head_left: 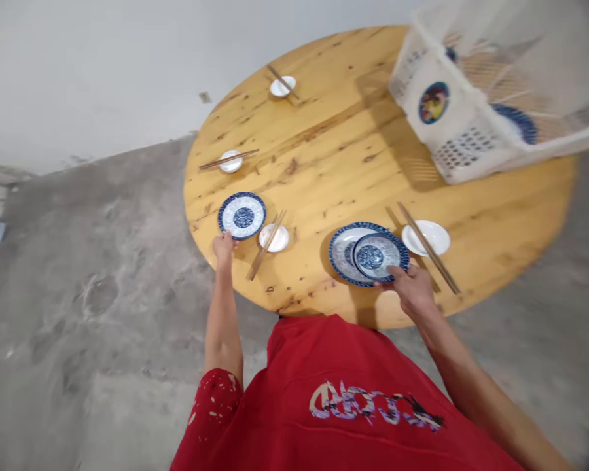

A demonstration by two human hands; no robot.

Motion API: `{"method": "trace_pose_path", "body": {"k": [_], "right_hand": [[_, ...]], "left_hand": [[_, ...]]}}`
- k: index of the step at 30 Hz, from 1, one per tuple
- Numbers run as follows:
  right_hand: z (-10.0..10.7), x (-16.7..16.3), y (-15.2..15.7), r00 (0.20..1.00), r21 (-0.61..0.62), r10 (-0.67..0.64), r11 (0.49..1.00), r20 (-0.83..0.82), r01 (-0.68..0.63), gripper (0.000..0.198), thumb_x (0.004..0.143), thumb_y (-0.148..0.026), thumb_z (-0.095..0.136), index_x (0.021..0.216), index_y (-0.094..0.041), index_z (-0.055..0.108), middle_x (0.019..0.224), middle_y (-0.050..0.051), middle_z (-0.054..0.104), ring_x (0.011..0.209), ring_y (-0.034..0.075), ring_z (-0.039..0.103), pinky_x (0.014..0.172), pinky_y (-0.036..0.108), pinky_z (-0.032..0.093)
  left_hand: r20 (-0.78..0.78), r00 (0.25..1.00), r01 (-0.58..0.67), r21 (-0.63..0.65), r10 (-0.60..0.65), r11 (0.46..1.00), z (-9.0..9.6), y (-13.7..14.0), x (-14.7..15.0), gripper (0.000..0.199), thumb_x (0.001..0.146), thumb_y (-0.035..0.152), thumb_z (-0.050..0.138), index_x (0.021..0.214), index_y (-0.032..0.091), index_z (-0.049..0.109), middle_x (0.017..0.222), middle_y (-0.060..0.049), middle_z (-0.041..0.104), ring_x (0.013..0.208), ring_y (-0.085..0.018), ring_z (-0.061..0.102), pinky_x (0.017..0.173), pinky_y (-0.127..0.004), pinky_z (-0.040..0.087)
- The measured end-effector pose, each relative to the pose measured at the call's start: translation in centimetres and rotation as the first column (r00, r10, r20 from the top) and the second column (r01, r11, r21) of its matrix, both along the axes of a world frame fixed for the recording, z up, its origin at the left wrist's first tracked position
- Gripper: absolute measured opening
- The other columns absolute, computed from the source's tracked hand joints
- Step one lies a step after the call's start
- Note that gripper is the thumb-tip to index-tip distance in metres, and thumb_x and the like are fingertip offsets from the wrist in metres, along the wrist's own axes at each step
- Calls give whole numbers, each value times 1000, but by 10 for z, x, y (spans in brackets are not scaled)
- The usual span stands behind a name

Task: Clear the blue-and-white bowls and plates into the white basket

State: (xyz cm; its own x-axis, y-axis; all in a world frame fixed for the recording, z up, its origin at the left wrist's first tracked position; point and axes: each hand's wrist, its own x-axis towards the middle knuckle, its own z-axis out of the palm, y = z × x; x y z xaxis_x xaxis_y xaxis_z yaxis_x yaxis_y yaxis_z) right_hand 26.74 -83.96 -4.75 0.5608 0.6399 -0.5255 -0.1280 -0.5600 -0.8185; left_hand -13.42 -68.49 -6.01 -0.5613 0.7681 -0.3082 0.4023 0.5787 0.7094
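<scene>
Left of centre in the frame, we note the left hand (224,248) pinching the lower-left rim of a plate (243,214), presumably to leave its middle uncovered; a dish (279,239) sits just to the right. Right of centre, the right hand (411,288) pinches a small plate (372,256) by its lower-right rim, likely for level support, overlapping a big plate (341,246), contact between them unclear. We record all three plates as round, dark-blue at the rim, paler inside, with patterned blue centres.
</scene>
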Motion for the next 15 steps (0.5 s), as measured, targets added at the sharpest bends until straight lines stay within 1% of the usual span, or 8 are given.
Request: {"method": "trace_pose_path", "body": {"k": [2,4,6,8,10,12,15], "right_hand": [[7,4,-13,999,26,-42,999,3,42,13,64,-28,66,68,-17,61,57,2,64,38,15,56,38,27,51],[14,11,-30,997,55,-77,996,19,76,16,65,-31,68,68,-17,61,56,2,64,40,16,57,38,27,50],[19,17,-49,993,74,-109,992,36,106,18,66,-33,70,67,-18,61,54,1,63,41,16,58,38,27,51],[22,21,-69,986,61,-159,986,57,156,21,66,-34,73,66,-18,60,52,1,63,40,17,58,38,27,51],[23,22,-88,973,36,-219,976,66,217,24,65,-37,75,65,-19,60,52,0,62,40,17,57,37,27,50],[23,21,-104,961,18,-268,963,62,267,27,63,-40,76,65,-19,60,50,0,62,38,17,57,35,27,49],[24,17,-122,956,6,-291,957,38,291,28,61,-41,76,64,-18,61,50,-1,62,38,17,57,34,27,50]], "left_hand": [[95,995,-16,4,16,1000,-6,7,-2,23,90,27,47,71,17,53,55,-3,58,62,-17,66,60,-25,52],[158,987,-41,12,38,999,-12,15,-3,21,89,25,48,70,18,51,54,0,55,59,-15,63,59,-24,52],[184,981,-66,25,60,998,-16,20,-2,21,88,22,50,68,18,49,54,1,52,56,-14,59,58,-24,51],[190,979,-88,49,78,995,-17,23,-1,21,86,19,51,66,18,48,53,2,49,53,-12,55,56,-24,48],[186,979,-107,87,89,990,-14,25,1,20,84,16,51,64,18,47,54,3,47,51,-11,52,54,-23,46],[175,980,-121,135,97,983,-7,27,1,20,82,14,51,63,18,46,54,4,46,50,-10,49,52,-23,43],[161,983,-124,211,91,970,12,32,-2,16,80,17,51,64,18,49,57,4,47,50,-10,47,52,-22,43]]}}
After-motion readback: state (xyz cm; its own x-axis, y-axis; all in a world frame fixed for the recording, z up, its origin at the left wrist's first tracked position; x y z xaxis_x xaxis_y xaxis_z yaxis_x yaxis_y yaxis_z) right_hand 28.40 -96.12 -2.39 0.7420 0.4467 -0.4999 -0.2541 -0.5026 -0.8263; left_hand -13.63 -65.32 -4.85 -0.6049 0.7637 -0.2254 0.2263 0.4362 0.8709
